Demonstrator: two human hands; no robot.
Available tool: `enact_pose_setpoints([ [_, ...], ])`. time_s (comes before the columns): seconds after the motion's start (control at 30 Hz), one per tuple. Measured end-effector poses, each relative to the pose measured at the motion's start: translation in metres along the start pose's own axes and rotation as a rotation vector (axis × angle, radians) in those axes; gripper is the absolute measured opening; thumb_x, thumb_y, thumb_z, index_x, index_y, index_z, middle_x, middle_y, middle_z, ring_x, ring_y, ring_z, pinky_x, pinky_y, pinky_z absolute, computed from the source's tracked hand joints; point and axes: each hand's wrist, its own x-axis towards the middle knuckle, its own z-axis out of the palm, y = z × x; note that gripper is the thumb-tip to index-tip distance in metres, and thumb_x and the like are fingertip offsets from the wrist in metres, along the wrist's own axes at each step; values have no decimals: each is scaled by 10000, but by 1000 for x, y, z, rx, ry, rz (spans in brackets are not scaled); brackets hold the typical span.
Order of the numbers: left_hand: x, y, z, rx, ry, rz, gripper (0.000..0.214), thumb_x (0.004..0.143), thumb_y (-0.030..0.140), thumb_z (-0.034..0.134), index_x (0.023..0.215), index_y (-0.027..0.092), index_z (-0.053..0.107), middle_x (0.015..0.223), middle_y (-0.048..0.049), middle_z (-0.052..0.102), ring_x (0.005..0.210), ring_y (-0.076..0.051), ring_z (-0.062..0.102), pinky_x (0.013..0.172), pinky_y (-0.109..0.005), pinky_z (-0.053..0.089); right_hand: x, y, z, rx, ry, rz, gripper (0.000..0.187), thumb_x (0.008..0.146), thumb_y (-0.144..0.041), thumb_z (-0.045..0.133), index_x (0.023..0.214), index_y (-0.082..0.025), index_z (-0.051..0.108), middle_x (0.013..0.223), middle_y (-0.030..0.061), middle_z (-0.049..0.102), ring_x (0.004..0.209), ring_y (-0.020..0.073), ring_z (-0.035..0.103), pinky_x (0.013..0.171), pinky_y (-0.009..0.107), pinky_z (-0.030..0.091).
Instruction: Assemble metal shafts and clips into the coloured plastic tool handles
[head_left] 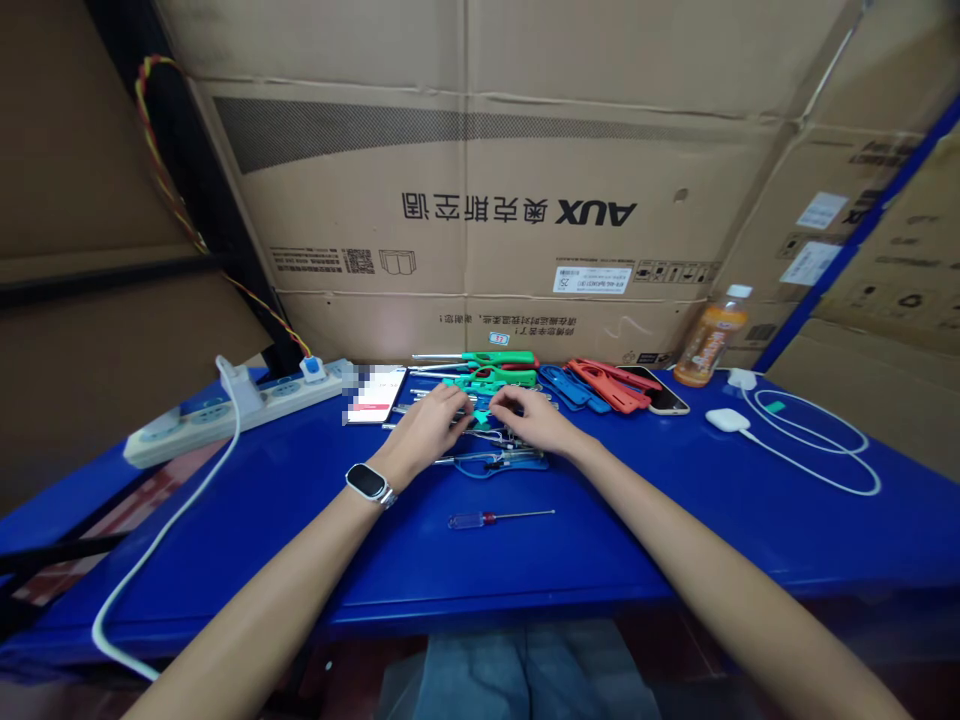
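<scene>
My left hand (433, 424), with a smartwatch on its wrist, and my right hand (531, 417) meet at the middle of the blue table (315, 520). Their fingers curl round a small teal part (484, 415) held between them. Under and behind the hands lie several long-nozzle lighters: green ones (499, 368), blue ones (571, 388) and red ones (611, 385). Thin metal rods and a blue lighter piece (499, 462) lie just in front of the hands.
A small screwdriver (499, 518) lies nearer to me. A white power strip (225, 405) with its cord is at the left, a phone (375, 392) behind my left hand. An orange drink bottle (709, 345), another phone (660, 392) and a white charger with cable (795, 440) are at the right. Cardboard boxes (480, 200) wall the back.
</scene>
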Motion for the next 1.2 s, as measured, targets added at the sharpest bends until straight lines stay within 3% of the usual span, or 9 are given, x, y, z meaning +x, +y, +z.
enact_pose_setpoints([
  [0.1, -5, 1, -7, -153, -10, -43, 73, 944, 200, 544, 933, 171, 610, 861, -42, 663, 779, -193, 609, 696, -305, 468, -11, -9, -2, -5, 121, -126, 110, 857, -207, 577, 945, -180, 639, 932, 38, 674, 829, 166, 600, 782, 302, 439],
  [0.23, -8, 1, -12, -404, 16, -82, 120, 932, 214, 562, 1017, 170, 636, 835, -31, 699, 744, -169, 637, 688, -283, 477, -22, -17, -1, 71, 117, -219, 176, 827, -169, 611, 1001, -184, 629, 880, 26, 687, 818, 164, 628, 761, 291, 465],
  [0.33, -8, 2, -13, -524, 1, -87, 156, 928, 237, 560, 1025, 172, 664, 874, -41, 719, 790, -173, 656, 718, -292, 494, -24, -20, 1, 88, 150, -210, 59, 860, -211, 614, 904, -183, 643, 814, 15, 685, 762, 152, 621, 722, 275, 449],
  [0.4, -9, 3, -13, -557, -9, -87, 163, 928, 251, 555, 1001, 174, 678, 941, -53, 725, 842, -179, 661, 747, -301, 503, -23, -21, 1, 71, 162, -208, 79, 883, -241, 608, 842, -185, 645, 792, 12, 682, 744, 148, 607, 713, 272, 433],
  [0.6, -11, 4, -12, -539, 31, -50, 203, 861, 299, 669, 1010, 162, 671, 877, -35, 704, 724, -145, 631, 685, -273, 515, -23, -21, -2, 88, 126, -160, 134, 907, -291, 584, 858, -181, 641, 800, 10, 673, 721, 144, 580, 689, 262, 418],
  [0.83, -12, 1, -19, -399, 174, 117, 119, 937, 264, 596, 960, 171, 666, 858, -34, 669, 758, -140, 612, 708, -270, 511, -26, -24, -2, 113, 51, -147, 227, 959, -325, 495, 820, -182, 603, 763, 10, 649, 724, 145, 581, 697, 258, 416],
  [0.9, -12, 1, -21, -381, 200, 127, 135, 944, 257, 587, 1031, 172, 647, 922, -47, 654, 793, -145, 612, 719, -279, 520, -26, -25, -2, 133, 16, -142, 234, 968, -334, 478, 827, -184, 589, 766, 11, 638, 730, 149, 577, 695, 260, 415],
  [1.03, -12, 3, -23, -328, 173, 210, 205, 961, 219, 553, 1151, 212, 630, 1184, -92, 602, 1066, -196, 599, 876, -345, 521, -26, -26, -1, 191, -49, -112, 249, 975, -349, 462, 821, -184, 568, 759, 12, 631, 734, 154, 579, 712, 270, 420],
  [1.2, -12, 2, -24, -319, 160, 266, 185, 964, 213, 551, 1083, 224, 691, 1016, -66, 651, 958, -188, 624, 819, -330, 518, -28, -28, 0, 227, -95, -48, 257, 970, -350, 466, 801, -180, 559, 740, 6, 628, 696, 142, 564, 662, 254, 408],
])
